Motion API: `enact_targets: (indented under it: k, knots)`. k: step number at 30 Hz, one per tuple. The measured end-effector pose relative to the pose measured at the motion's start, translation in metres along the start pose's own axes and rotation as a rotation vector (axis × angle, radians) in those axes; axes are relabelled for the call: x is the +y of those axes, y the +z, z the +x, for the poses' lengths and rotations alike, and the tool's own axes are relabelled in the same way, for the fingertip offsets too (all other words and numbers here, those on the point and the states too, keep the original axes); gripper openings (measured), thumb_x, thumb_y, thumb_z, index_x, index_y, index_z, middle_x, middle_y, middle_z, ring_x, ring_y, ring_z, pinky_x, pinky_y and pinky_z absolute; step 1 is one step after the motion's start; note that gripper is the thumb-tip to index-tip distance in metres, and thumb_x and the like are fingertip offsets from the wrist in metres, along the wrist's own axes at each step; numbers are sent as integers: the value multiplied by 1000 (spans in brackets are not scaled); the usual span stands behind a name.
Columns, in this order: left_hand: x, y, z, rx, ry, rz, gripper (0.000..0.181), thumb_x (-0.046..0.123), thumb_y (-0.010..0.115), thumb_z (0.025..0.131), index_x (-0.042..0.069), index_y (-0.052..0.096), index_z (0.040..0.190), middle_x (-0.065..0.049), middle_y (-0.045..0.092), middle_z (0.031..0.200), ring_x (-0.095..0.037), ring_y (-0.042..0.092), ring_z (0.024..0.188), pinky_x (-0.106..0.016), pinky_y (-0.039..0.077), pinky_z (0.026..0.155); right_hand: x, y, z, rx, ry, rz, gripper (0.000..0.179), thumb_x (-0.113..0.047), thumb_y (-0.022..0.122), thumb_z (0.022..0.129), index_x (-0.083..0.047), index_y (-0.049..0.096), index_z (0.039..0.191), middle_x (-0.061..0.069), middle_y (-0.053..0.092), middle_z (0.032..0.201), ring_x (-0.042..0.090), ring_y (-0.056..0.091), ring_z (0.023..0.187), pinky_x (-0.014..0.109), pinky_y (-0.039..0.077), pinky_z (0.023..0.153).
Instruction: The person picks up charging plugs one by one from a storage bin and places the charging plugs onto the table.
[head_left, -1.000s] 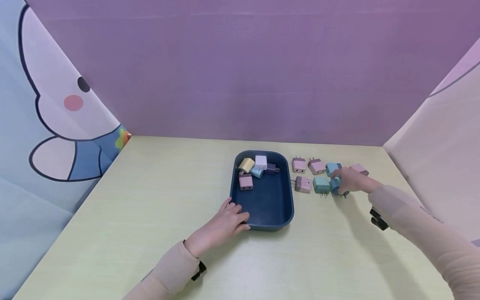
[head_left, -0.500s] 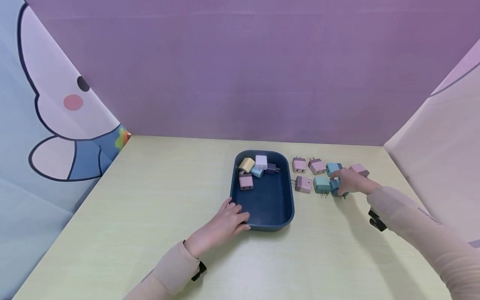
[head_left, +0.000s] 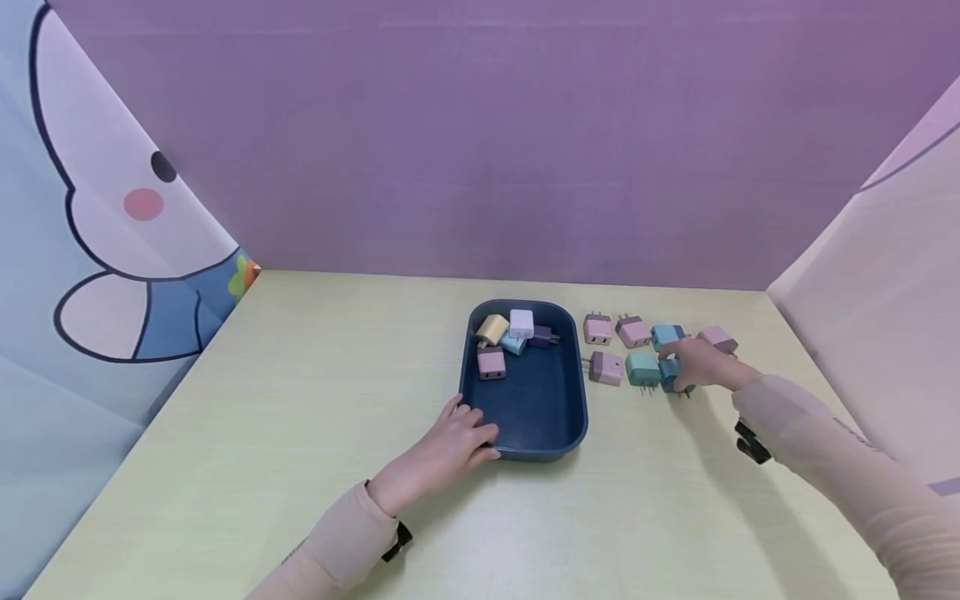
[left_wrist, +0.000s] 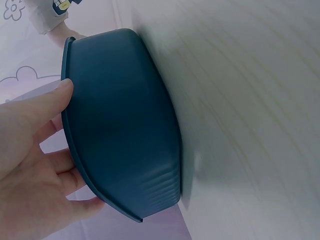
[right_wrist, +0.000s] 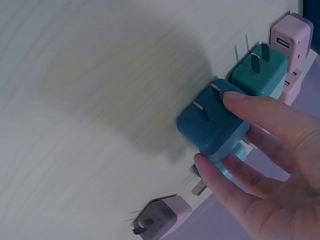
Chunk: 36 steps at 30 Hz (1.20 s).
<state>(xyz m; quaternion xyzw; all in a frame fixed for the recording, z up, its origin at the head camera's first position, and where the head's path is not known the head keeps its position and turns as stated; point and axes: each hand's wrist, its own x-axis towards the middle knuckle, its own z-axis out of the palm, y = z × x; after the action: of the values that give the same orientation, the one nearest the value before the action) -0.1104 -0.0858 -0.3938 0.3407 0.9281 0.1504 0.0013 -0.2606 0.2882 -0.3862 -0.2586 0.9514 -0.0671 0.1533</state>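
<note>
My left hand (head_left: 444, 450) grips the near-left corner of a dark blue tray (head_left: 536, 417); in the left wrist view the thumb lies on the outside of its rim (left_wrist: 66, 112), with the other fingers on the inner side. Right of the tray, my right hand (head_left: 703, 364) holds a blue plug charger (right_wrist: 215, 120) between thumb and fingers, metal prongs facing the wrist camera. Beside it sits a teal charger (head_left: 642, 367). A light blue charger (head_left: 663, 336) lies just behind, partly covered by the hand in the right wrist view.
Inside the tray are a yellow charger (head_left: 492, 330), a white one (head_left: 522, 322), a pink one (head_left: 491, 364), a dark purple one (head_left: 541, 337) and a light blue one (head_left: 513, 342). Several pink chargers, one of them (head_left: 606, 367) near the tray, lie on the table (head_left: 337, 358).
</note>
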Motion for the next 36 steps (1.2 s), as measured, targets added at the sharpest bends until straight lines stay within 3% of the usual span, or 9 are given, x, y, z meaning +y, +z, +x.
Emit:
enact_targets:
  k: [6,10,13,20,36]
  knots:
    - [0,0,-1,8,5,-4,15,29,56,86,15,55,81,5,43,73,-13,45,75,-51,24,100,-2,-3,-1,-23,-1,-9,48,-5,73,63,10,56,105,24,60,98,20,49,72,40,41,70]
    - [0,0,-1,12,6,-6,15,29,56,86,15,54,80,5,43,73,-13,45,75,-51,24,100,-8,-10,-4,-64,10,42,50,-1,71,64,14,53,107,31,55,103,35,55,85,42,47,69]
    - [0,1,-1,10,7,-10,15,29,55,86,15,54,80,6,43,73,-13,44,75,-52,24,100,-12,-16,-6,-94,22,60,50,1,70,65,15,50,109,35,49,109,47,48,98,46,47,75]
    - [0,1,-1,6,8,-9,16,29,55,87,15,53,79,6,42,72,-13,44,75,-52,24,100,-20,-32,-3,-123,36,-25,47,-5,69,70,12,51,111,30,52,109,42,52,94,48,44,78]
    - [-1,1,0,5,15,-5,15,29,55,87,15,54,82,5,44,74,-14,45,77,-52,23,100,-55,-66,18,-184,117,45,48,-3,63,77,10,45,119,31,46,118,42,48,102,48,43,82]
